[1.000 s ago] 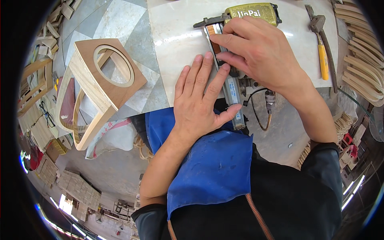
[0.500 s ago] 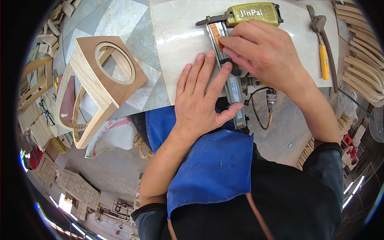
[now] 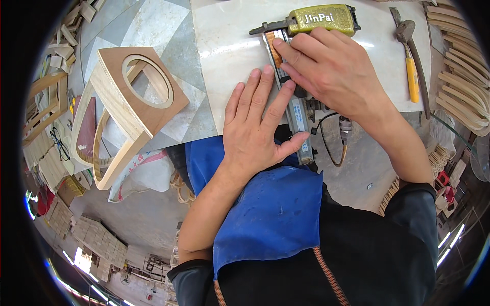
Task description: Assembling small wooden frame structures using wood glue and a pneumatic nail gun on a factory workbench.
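Note:
A staple gun (image 3: 326,19) with an olive-yellow body lies on its side on the table. Its long metal magazine (image 3: 300,120) points toward me, with a strip of copper-coloured staples (image 3: 272,53) in the rail at the far end. My right hand (image 3: 337,66) is over that end, fingers curled, the index fingertip pressed on the strip; its thumb is tucked beneath. My left hand (image 3: 258,122) lies flat with fingers spread, on the tabletop's edge and against the magazine, thumb over the near part. The underside of my right hand is hidden.
A wooden frame (image 3: 115,102) with a round hole stands to the left on the table (image 3: 224,38). At the right lie a hammer (image 3: 412,76) with a yellow handle and curved wooden strips (image 3: 462,97). An air hose fitting (image 3: 346,127) hangs by the table's near edge.
My right hand has shifted slightly left and away from me along the strip, its index finger now straighter. My left hand has hardly moved.

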`<action>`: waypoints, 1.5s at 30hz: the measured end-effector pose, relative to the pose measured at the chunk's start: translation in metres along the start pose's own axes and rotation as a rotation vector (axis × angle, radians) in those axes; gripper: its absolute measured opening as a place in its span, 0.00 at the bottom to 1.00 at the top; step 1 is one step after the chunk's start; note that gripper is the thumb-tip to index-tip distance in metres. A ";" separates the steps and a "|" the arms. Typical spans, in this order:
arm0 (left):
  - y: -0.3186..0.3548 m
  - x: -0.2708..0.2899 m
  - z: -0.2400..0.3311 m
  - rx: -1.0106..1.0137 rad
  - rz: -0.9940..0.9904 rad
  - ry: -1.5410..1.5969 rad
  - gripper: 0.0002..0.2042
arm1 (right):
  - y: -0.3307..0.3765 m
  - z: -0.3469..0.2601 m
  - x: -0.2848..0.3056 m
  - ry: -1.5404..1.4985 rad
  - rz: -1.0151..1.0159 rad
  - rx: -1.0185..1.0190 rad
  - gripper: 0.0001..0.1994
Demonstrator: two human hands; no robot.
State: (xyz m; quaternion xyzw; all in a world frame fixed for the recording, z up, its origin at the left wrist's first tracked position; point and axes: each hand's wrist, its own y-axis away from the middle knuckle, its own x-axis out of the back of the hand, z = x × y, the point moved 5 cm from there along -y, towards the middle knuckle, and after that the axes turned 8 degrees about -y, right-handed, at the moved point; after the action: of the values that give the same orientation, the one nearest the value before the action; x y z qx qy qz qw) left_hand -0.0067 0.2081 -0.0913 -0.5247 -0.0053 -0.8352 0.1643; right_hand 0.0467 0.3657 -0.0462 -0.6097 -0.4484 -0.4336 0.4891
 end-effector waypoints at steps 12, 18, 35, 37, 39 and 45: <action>0.000 -0.001 -0.001 -0.009 0.013 -0.006 0.39 | -0.007 0.006 0.000 -0.208 0.003 -0.131 0.11; 0.000 -0.001 -0.001 -0.005 0.017 0.001 0.39 | -0.005 0.004 -0.005 -0.128 0.001 -0.025 0.10; 0.000 -0.001 0.000 0.019 -0.003 0.000 0.37 | 0.008 -0.001 -0.001 -0.292 -0.005 -0.043 0.11; 0.000 -0.001 0.000 0.029 -0.020 0.011 0.36 | 0.012 0.000 0.002 -0.379 -0.046 -0.067 0.10; 0.000 -0.001 0.001 0.034 -0.028 0.017 0.36 | 0.018 0.002 0.005 -0.421 -0.067 -0.079 0.09; -0.002 0.004 0.003 0.029 -0.023 0.026 0.35 | 0.053 0.009 0.023 -0.472 0.392 -0.424 0.11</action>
State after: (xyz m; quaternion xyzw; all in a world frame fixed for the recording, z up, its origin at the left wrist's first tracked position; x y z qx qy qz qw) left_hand -0.0064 0.2096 -0.0862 -0.5113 -0.0212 -0.8436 0.1625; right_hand 0.1039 0.3711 -0.0363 -0.8549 -0.3238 -0.2626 0.3087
